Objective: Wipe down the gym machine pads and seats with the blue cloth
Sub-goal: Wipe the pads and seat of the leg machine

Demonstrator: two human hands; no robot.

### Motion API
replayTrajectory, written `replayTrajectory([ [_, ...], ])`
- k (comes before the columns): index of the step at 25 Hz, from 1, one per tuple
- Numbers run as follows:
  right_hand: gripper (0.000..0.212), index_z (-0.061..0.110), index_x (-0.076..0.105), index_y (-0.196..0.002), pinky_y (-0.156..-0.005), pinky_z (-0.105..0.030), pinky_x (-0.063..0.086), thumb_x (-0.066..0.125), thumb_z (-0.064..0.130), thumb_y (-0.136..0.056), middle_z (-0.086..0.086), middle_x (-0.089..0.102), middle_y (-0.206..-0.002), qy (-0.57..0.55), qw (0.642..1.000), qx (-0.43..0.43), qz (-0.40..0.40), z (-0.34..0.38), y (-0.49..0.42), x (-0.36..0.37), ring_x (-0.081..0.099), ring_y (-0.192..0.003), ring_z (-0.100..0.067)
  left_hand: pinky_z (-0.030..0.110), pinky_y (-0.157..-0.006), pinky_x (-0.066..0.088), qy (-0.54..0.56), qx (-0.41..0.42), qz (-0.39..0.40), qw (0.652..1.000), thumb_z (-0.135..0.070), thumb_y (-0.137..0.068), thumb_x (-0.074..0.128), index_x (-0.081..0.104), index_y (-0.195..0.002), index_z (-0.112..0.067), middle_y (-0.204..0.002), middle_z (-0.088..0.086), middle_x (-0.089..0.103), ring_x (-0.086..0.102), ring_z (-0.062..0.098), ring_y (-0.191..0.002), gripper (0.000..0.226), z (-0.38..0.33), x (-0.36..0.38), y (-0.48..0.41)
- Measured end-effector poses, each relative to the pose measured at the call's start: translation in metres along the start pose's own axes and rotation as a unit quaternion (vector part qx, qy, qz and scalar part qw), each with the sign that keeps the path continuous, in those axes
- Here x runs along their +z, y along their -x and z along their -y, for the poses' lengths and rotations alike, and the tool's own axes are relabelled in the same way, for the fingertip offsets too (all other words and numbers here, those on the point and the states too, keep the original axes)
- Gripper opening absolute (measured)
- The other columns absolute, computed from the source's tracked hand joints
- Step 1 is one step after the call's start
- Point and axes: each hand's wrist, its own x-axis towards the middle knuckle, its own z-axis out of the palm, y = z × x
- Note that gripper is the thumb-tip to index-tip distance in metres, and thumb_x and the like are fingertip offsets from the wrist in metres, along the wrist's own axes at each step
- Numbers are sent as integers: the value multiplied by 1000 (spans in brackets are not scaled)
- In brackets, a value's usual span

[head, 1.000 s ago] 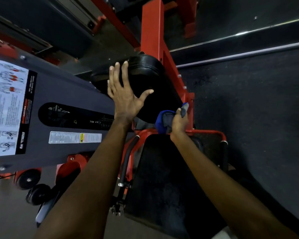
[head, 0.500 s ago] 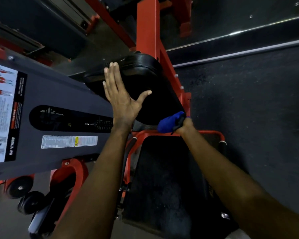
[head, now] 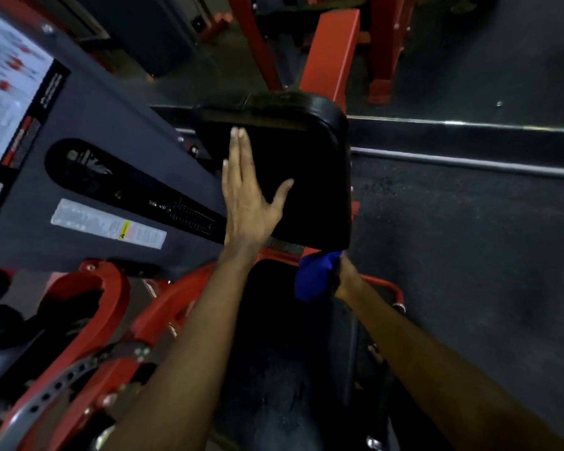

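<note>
A black back pad (head: 306, 164) stands upright on the red frame of the gym machine. My left hand (head: 246, 196) lies flat against the pad's left side, fingers straight and together, thumb spread. Just below the pad's lower right corner my right hand (head: 345, 276) grips the bunched blue cloth (head: 315, 276), which hangs at the gap between the pad and the black seat (head: 274, 369). The seat stretches toward me between my forearms. Most of my right hand's fingers are hidden behind the cloth.
A grey weight-stack shroud (head: 88, 177) with instruction and warning labels fills the left side. Red frame tubes (head: 163, 317) and a perforated adjustment bar (head: 46, 395) run at lower left. Dark rubber floor (head: 469, 255) lies to the right, crossed by a metal rail (head: 469, 162).
The view shifted, bringing the pad closer. My left hand stayed flat on the pad. My right hand carried the cloth from the pad's lower edge down below its lower right corner.
</note>
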Motion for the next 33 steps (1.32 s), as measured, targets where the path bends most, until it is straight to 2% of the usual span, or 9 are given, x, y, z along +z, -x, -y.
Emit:
replayTrajectory([
  [3, 3, 14, 64, -99, -62, -22, 50, 62, 14, -97, 0, 70, -78, 361, 928, -87, 34, 2, 32, 7, 66, -70, -12, 54, -123, 21, 73, -156, -54, 984, -27, -100, 59, 21, -159, -2, -167, 14, 18, 17, 25, -155, 74, 49, 17, 88],
  [7, 48, 18, 56, -138, -95, -43, 45, 62, 29, -91, -13, 49, -140, 784, 505, -359, 43, 40, 41, 34, 50, -122, -38, 57, -120, 27, 88, -345, 32, 934, -23, -85, 52, 29, -156, 2, -160, 24, 31, 31, 42, -148, 78, 93, 45, 197],
  [10, 49, 22, 49, -144, -105, -46, 37, 36, 21, -97, -11, 39, -151, 836, 309, -452, 24, 70, 44, 67, 40, -134, -35, 54, -121, 23, 74, -424, 203, 880, -40, -86, 55, 17, -160, -7, -163, 22, 23, 24, 42, -150, 90, 96, 65, 245],
  [13, 50, 34, 61, -132, -94, -41, 46, 34, 21, -92, -3, 55, -140, 869, 20, -492, 45, 59, 23, 75, 54, -122, -27, 49, -123, 8, 35, -458, 367, 809, -49, -94, 61, 4, -163, -20, -169, 12, -2, 0, 32, -156, 93, 91, 92, 273],
  [15, 50, 39, 69, -120, -89, -33, 51, 34, 22, -88, 7, 65, -128, 882, -81, -458, 68, 53, 4, 66, 62, -111, -18, 50, -124, 6, 21, -443, 436, 783, -53, -96, 57, 3, -163, -22, -169, 12, -11, -7, 33, -156, 91, 89, 103, 283],
  [19, 50, 33, 71, -123, -100, -36, 48, 33, 21, -92, 8, 61, -133, 894, -173, -410, 46, 53, -38, 55, 58, -120, -18, 51, -124, 8, -4, -450, 463, 764, -53, -98, 53, 4, -163, -20, -168, 15, -13, -7, 34, -155, 88, 111, 113, 307],
  [24, 32, 24, 70, -123, -106, -46, 38, 49, 34, -101, 0, 56, -132, 884, -279, -363, 95, 51, -43, 35, 49, -124, -27, 52, -124, 7, -53, -382, 451, 805, -57, -99, 47, 1, -162, -16, -168, 14, -11, -5, 33, -156, 89, 154, 117, 344],
  [28, 22, 28, 77, -99, -93, -45, 35, 72, 38, -80, 2, 63, -114, 892, -250, -365, 95, 60, -47, 61, 53, -110, -25, 53, -125, 1, -9, -378, 465, 801, -70, -92, 51, -9, -162, -21, -167, 11, -21, -14, 32, -155, 104, 179, 132, 351],
  [33, 33, 26, 71, -119, -96, -51, 32, 66, 34, -88, -6, 57, -130, 883, -231, -399, 86, 38, -72, 106, 50, -121, -32, 55, -119, -15, 3, -381, 488, 785, -85, -81, 49, -34, -152, -24, -157, 11, -43, -36, 33, -147, 125, 181, 145, 366],
])
